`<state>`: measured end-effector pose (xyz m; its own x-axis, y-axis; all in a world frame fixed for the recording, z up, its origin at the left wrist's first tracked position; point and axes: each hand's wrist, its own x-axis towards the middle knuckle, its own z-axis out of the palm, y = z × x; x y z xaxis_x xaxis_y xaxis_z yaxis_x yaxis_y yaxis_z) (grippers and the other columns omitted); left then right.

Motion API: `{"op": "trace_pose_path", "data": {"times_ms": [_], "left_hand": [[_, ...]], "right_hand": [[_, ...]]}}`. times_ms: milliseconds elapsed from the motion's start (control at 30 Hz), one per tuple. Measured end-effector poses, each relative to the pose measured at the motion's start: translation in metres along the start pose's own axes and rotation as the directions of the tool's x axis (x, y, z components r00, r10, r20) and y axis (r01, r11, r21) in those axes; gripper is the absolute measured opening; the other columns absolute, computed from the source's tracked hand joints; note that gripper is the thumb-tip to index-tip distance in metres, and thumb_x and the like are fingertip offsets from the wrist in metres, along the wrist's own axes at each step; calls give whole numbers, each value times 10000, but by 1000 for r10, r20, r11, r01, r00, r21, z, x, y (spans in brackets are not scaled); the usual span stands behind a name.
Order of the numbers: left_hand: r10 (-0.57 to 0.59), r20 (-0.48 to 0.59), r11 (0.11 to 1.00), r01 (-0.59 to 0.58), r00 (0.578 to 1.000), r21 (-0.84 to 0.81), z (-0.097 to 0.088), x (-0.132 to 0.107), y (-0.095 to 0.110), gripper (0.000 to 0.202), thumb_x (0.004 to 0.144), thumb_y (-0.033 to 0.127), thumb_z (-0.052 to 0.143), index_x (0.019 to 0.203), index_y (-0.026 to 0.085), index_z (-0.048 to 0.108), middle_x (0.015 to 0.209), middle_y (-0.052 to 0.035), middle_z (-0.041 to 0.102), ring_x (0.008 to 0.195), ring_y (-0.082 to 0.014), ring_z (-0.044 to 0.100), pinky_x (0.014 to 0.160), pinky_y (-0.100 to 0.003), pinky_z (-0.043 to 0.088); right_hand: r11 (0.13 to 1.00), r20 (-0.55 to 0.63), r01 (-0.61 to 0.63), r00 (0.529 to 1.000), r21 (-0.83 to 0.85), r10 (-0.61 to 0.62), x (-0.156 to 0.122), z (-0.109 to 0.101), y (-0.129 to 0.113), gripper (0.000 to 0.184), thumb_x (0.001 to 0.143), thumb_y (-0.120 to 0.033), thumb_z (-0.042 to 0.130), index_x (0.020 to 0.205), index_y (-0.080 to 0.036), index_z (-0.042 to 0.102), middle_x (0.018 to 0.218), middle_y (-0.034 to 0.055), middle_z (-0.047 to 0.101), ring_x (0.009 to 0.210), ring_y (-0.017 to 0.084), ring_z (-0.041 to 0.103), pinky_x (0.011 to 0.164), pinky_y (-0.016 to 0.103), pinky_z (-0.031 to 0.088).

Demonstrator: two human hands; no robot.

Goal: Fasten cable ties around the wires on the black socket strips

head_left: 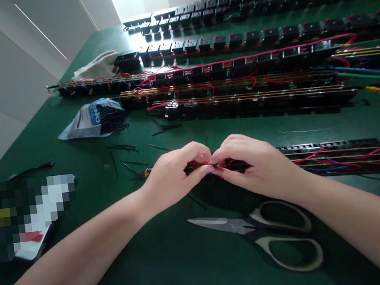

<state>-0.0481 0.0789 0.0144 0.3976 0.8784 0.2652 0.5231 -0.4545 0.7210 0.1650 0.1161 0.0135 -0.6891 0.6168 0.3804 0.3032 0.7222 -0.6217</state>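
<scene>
My left hand (176, 174) and my right hand (256, 162) meet at the fingertips, both closed in a pinch. Between them is a small dark piece that looks like a black cable tie, with a thin black end (206, 139) sticking up behind the fingers. Under my hands lies a long black socket strip (314, 146) with bare metal rails and red and blue wires; my fingers cover part of it. Scissors (241, 228) lie just in front of my hands, blades pointing left and slightly apart.
Loose black cable ties (124, 147) lie to the left, near a plastic bag of cable ties (93, 119). Several more wired strips (261, 102) run across the green table (156, 265) behind. A white cloth (97, 66) is farther back. A pixelated object (44, 218) sits at left.
</scene>
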Motion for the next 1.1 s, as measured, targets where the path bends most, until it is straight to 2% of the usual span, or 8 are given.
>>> {"op": "trace_pose_path", "data": {"times_ms": [233,333,433,533,733,1100], "left_hand": [[-34,52,999,36,998,-33,-1,3,1,101,900,128,649,977,190,628,900,27,703,772,-81,667,708,-167,518],[-56,90,998,59,994,-26,-2,4,2,84,911,150,642,987,185,651,904,26,715,773,-84,663,711,-174,508],[-57,89,998,56,994,5,-3,4,2,57,911,181,660,953,190,698,876,34,731,759,-85,661,710,-180,496],[-56,88,998,53,995,30,-4,5,2,79,901,196,678,951,197,739,872,31,752,748,-92,669,700,-188,491],[-37,101,990,22,994,140,-4,6,2,107,907,231,679,941,208,778,843,22,771,741,-123,680,685,-221,477],[-35,129,987,14,991,158,-4,6,1,117,921,231,659,939,212,773,834,26,764,744,-125,674,686,-225,467]], "right_hand": [[1000,18,17,1000,16,-17,0,-3,3,77,877,-157,643,880,-198,709,838,54,743,798,201,666,717,340,532],[998,43,-44,998,35,43,0,-5,2,62,879,-202,647,874,-205,708,843,51,735,797,199,666,694,328,530],[989,40,-138,990,54,136,0,-7,0,49,877,-228,637,862,-220,683,828,34,716,735,184,653,625,307,512],[981,38,-183,983,66,181,1,-8,-2,41,880,-222,624,868,-227,663,819,15,702,703,169,640,590,292,495],[980,36,-169,985,109,166,2,-8,-1,40,895,-216,624,870,-217,655,794,-7,684,685,142,625,593,269,485],[976,50,-177,984,126,172,1,-10,1,53,905,-270,650,891,-226,675,822,3,697,714,154,633,611,282,487]]}}
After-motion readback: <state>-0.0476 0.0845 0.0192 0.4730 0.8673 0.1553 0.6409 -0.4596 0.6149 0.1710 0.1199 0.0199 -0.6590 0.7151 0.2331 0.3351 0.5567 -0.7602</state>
